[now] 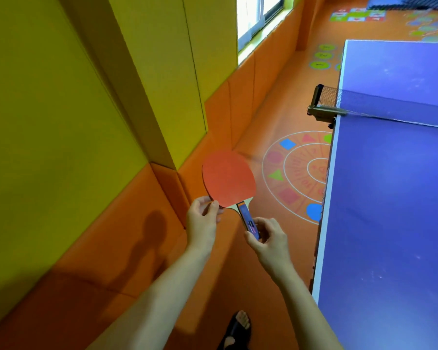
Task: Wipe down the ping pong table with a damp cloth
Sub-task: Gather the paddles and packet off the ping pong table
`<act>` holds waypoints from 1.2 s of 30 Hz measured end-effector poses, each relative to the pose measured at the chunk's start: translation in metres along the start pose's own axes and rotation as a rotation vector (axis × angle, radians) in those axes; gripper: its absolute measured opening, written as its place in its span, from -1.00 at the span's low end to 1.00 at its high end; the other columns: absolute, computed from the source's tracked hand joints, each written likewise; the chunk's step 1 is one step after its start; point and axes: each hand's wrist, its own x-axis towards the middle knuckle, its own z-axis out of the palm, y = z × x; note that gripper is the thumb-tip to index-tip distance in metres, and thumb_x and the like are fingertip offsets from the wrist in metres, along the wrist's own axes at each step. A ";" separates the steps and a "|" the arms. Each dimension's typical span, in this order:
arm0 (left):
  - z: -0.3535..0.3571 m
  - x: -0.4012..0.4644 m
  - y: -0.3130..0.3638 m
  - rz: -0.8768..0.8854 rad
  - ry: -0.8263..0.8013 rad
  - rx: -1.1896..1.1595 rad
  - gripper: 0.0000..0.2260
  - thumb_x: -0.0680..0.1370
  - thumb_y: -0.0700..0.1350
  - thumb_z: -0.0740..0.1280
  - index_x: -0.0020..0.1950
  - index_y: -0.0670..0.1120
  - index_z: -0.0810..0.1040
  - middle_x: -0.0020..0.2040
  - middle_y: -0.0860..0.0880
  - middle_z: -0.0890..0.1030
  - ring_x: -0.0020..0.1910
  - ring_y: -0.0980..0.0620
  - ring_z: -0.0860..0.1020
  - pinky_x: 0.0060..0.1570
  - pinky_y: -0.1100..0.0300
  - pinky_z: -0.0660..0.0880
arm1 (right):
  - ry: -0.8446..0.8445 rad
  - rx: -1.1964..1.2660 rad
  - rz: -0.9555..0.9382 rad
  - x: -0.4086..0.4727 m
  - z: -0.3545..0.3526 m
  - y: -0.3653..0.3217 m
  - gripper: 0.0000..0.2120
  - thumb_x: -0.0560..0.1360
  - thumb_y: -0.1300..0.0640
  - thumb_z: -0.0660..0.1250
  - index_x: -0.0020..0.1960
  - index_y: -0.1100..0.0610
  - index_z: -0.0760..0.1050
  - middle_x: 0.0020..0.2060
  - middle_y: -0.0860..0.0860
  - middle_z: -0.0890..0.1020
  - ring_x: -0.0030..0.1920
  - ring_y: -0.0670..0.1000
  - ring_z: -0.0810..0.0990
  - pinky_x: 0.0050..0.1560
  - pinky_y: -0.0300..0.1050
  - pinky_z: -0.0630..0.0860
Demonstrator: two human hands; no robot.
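Note:
A red ping pong paddle (228, 178) with a blue handle is held up in front of me, left of the table. My left hand (203, 218) pinches the lower edge of its blade. My right hand (268, 239) grips the end of the handle. The blue ping pong table (390, 198) fills the right side of the view, its white-lined left edge close to my right arm. Faint dusty marks show on its surface. No cloth is in view.
The net (390, 106) and its clamp post (320, 104) cross the table at upper right. A yellow and orange padded wall stands to the left. The orange floor (283, 127) has painted shapes. My sandalled foot (238, 329) is at the bottom.

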 end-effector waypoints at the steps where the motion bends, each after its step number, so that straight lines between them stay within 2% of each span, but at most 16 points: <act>1: 0.008 0.017 0.005 0.004 -0.001 0.014 -0.86 0.64 -0.15 0.31 0.19 -0.12 0.51 0.06 -0.01 0.67 -0.09 0.07 0.68 -0.08 0.13 0.63 | 0.002 0.000 0.007 0.019 0.002 0.001 -0.64 0.44 0.29 0.56 0.07 -0.09 0.58 -0.11 -0.07 0.56 -0.14 -0.14 0.55 -0.11 -0.40 0.40; 5: 0.048 0.083 0.021 -0.014 -0.016 -0.022 -0.85 0.62 -0.13 0.35 0.17 -0.11 0.50 0.06 0.00 0.67 -0.08 0.07 0.69 -0.05 0.11 0.62 | 0.018 0.001 0.024 0.092 0.007 0.007 -0.64 0.42 0.27 0.56 0.05 -0.11 0.57 -0.10 -0.07 0.56 -0.13 -0.12 0.57 -0.09 -0.34 0.45; 8: 0.078 0.124 0.023 -0.051 0.006 -0.076 -0.88 0.62 -0.19 0.34 0.14 -0.12 0.48 0.08 -0.08 0.66 -0.10 0.01 0.70 -0.07 0.13 0.62 | 0.011 -0.044 0.033 0.138 0.002 0.009 -0.62 0.43 0.22 0.56 0.05 -0.18 0.54 -0.09 -0.08 0.55 -0.13 -0.08 0.58 -0.09 -0.28 0.50; 11: 0.105 0.162 0.028 -0.074 0.006 -0.118 -0.92 0.62 -0.21 0.32 0.09 -0.08 0.49 0.08 -0.10 0.66 -0.13 0.02 0.69 -0.09 0.19 0.61 | -0.007 -0.075 0.031 0.178 -0.006 0.011 -0.69 0.46 0.18 0.56 0.10 -0.09 0.58 -0.06 -0.09 0.55 -0.09 -0.08 0.59 -0.07 -0.29 0.52; 13: 0.126 0.191 0.033 -0.099 0.004 -0.146 -0.89 0.62 -0.21 0.32 0.14 -0.11 0.50 0.10 -0.09 0.65 -0.11 0.02 0.69 -0.06 0.18 0.62 | -0.011 -0.103 0.038 0.210 -0.008 0.014 -0.71 0.47 0.15 0.56 0.12 -0.05 0.58 -0.05 -0.09 0.54 -0.08 -0.09 0.59 -0.05 -0.26 0.53; 17: 0.172 0.256 0.039 -0.125 -0.020 -0.180 -0.91 0.63 -0.21 0.31 0.12 -0.07 0.52 0.09 -0.09 0.64 -0.08 -0.01 0.68 -0.07 0.18 0.62 | -0.033 -0.145 0.073 0.280 -0.015 0.022 -0.74 0.48 0.05 0.58 0.12 -0.03 0.61 -0.09 -0.12 0.54 -0.06 -0.12 0.56 -0.08 -0.34 0.46; 21: 0.225 0.345 0.054 -0.098 -0.103 -0.172 -0.81 0.62 -0.18 0.33 0.22 -0.15 0.54 0.09 -0.08 0.66 -0.08 -0.01 0.69 -0.06 0.18 0.63 | -0.001 -0.133 0.092 0.371 -0.029 0.029 -0.75 0.49 -0.03 0.58 0.12 -0.05 0.65 -0.13 -0.12 0.60 -0.11 -0.13 0.56 -0.13 -0.36 0.41; 25: 0.285 0.437 0.084 -0.092 -0.216 -0.151 -0.83 0.61 -0.17 0.35 0.19 -0.14 0.55 0.06 -0.11 0.68 -0.07 -0.07 0.70 -0.06 0.12 0.65 | 0.114 -0.161 0.164 0.471 -0.054 0.031 -0.80 0.57 -0.04 0.49 0.15 0.00 0.65 -0.09 -0.11 0.65 -0.10 -0.16 0.58 -0.11 -0.35 0.42; 29: 0.347 0.516 0.115 -0.096 -0.338 -0.130 -0.79 0.59 -0.18 0.36 0.21 -0.18 0.54 0.00 -0.13 0.69 -0.18 0.01 0.69 -0.09 0.10 0.66 | 0.274 -0.198 0.222 0.563 -0.089 0.032 -0.86 0.64 0.04 0.39 0.19 0.01 0.63 -0.01 -0.10 0.66 -0.03 -0.27 0.56 -0.10 -0.46 0.39; 32: 0.394 0.558 0.127 -0.124 -0.405 -0.121 -0.82 0.59 -0.19 0.37 0.19 -0.16 0.55 -0.04 -0.11 0.69 -0.22 0.05 0.68 -0.08 0.10 0.66 | 0.414 -0.201 0.251 0.621 -0.110 0.037 -0.87 0.67 0.06 0.35 0.19 -0.01 0.61 0.01 -0.15 0.63 0.00 -0.28 0.55 -0.05 -0.33 0.46; 36: 0.456 0.616 0.130 -0.135 -0.497 -0.091 -0.81 0.60 -0.16 0.37 0.21 -0.13 0.54 -0.01 -0.10 0.70 -0.11 -0.02 0.70 -0.09 0.14 0.64 | 0.517 -0.223 0.263 0.701 -0.133 0.060 -0.85 0.66 0.10 0.34 0.22 0.01 0.60 0.03 -0.14 0.59 0.01 -0.22 0.57 0.02 -0.23 0.52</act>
